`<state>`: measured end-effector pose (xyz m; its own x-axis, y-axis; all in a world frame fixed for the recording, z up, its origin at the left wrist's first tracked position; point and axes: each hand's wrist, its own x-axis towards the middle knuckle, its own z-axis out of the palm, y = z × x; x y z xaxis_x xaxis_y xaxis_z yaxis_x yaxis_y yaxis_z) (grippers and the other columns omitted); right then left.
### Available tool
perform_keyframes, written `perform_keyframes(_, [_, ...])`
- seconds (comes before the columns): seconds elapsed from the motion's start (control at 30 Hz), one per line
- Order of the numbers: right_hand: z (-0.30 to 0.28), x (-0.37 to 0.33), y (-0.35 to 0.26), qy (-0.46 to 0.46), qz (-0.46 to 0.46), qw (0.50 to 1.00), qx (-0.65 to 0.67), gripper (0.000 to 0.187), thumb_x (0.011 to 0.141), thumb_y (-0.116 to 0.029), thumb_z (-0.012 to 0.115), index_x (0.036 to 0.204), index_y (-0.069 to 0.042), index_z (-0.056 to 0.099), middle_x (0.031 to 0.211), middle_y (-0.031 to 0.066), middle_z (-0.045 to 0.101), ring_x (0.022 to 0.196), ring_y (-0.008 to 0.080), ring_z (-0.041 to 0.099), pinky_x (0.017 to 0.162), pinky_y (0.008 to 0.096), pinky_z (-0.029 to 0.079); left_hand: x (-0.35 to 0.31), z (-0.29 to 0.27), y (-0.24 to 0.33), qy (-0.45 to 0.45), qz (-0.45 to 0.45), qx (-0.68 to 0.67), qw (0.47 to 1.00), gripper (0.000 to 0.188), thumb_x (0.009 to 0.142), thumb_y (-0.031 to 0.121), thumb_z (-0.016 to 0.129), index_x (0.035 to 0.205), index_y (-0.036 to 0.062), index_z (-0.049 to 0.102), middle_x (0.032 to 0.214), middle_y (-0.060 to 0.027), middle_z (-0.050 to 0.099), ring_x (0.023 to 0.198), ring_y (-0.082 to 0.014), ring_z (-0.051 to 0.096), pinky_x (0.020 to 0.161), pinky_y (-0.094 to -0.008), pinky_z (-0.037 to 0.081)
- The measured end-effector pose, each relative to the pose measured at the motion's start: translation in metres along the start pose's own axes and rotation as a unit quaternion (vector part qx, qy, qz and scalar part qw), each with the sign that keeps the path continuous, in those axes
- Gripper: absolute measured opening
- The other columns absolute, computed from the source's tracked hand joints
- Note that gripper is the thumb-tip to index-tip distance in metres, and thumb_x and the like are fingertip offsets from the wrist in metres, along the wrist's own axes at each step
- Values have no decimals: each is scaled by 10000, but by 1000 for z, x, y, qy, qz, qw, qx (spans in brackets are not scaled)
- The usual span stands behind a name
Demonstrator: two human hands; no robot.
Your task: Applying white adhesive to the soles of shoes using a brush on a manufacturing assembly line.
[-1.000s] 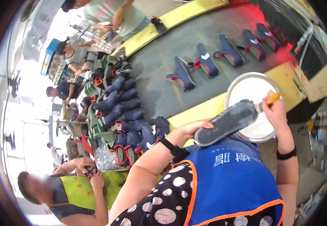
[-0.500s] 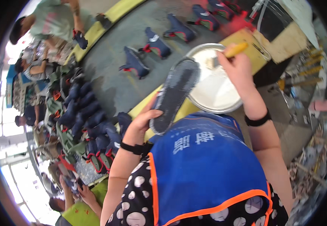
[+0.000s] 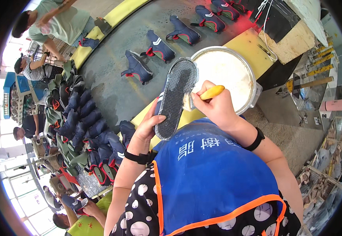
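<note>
My left hand (image 3: 149,122) is wrapped round a navy shoe upper (image 3: 177,96), whose dark grey stitched sole faces up. A darker, wet-looking patch covers the sole's upper part. In my right hand (image 3: 218,104) is a brush with a yellow handle (image 3: 212,93); its pale bristles (image 3: 188,102) touch the right edge of the sole. Just beyond that hand stands a round metal pan (image 3: 234,70) of white liquid.
Several navy uppers (image 3: 161,47) stand in a row on a grey-green belt (image 3: 112,70) with yellow edges. A large pile of uppers (image 3: 88,118) lies at left. Co-workers (image 3: 60,23) are along the left side. A tool rack (image 3: 316,74) stands at right.
My right hand has moved with the brush from over the pan, down and left to the sole's edge. The shoe upper has shifted slightly left in my left hand.
</note>
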<state>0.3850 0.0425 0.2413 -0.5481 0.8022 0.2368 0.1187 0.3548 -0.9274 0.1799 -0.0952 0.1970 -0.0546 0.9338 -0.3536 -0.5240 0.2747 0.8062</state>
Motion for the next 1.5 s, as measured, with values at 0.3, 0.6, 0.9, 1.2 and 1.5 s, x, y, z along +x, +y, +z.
perform_keyframes(0.3, [-19,58,4,169,-126,977,28,147,901,-92,707,864,-23,583,708,78,610,635,161,621,582,295,467,-7,-15,2,-37,-15,-5,999,1013,638,265,723,1523,6,304,1421,-167,503,1298,-266,523,1104,-361,393])
perform_keyframes(0.6, [-8,41,32,33,-44,998,8,146,903,-66,695,843,-24,568,698,28,573,594,112,533,567,267,440,-7,-28,1,-22,-24,-31,999,1003,664,259,715,1532,-3,286,1428,-174,502,1296,-263,530,1103,-358,404])
perform_keyframes(0.9, [-54,52,50,158,263,909,283,76,926,-169,660,975,-114,637,819,-39,603,655,62,525,575,240,391,-6,-109,-5,130,-40,-310,941,653,830,414,581,1333,1,538,1182,-215,650,1047,-352,655,869,-462,539])
perform_keyframes(1.2, [-90,31,79,255,308,863,308,107,945,-155,649,1018,-148,571,766,-40,535,635,69,482,558,234,364,88,-287,-20,450,34,-190,872,794,737,132,805,1397,35,374,1228,-160,593,1081,-311,628,939,-449,507])
perform_keyframes(1.5, [-81,36,64,242,292,901,208,98,969,-156,634,958,-94,559,728,-20,521,598,77,472,546,240,394,164,-391,-66,513,32,28,857,1019,587,140,869,1478,96,375,1330,-159,571,1163,-307,605,990,-411,501])
